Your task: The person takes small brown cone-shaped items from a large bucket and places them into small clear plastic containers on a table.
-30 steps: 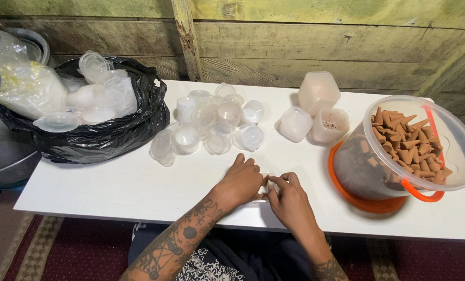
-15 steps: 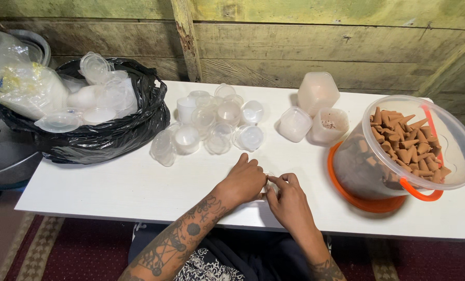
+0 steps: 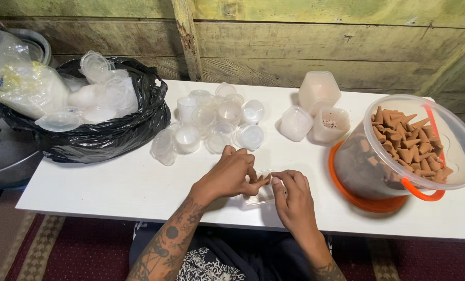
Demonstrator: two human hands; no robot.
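Since a moment ago both hands have lifted slightly off the tabletop and drawn apart a little, so more of the small clear container (image 3: 261,190) shows between them. Fingertips of the left hand (image 3: 227,176) pinch its left edge, curled and grasping; the right hand (image 3: 293,200) has thumb and forefinger closed on its right rim. It sits low on the white table (image 3: 112,182), close to the near edge in front of the person.

Bare tabletop lies open to the left of the hands and toward the near edge; to the right a narrow strip of clear surface separates the right hand from the orange-handled bucket (image 3: 451,151).

That clear bucket leans on its orange lid and is filled with brown cones (image 3: 406,143). Behind the hands lies a cluster of empty clear cups (image 3: 217,122), some on their sides. Three frosted tubs (image 3: 315,112) stand right of the cluster; one holds a few dark specks. A black bag (image 3: 97,135) at the table's left end is heaped with clear lids and cups.
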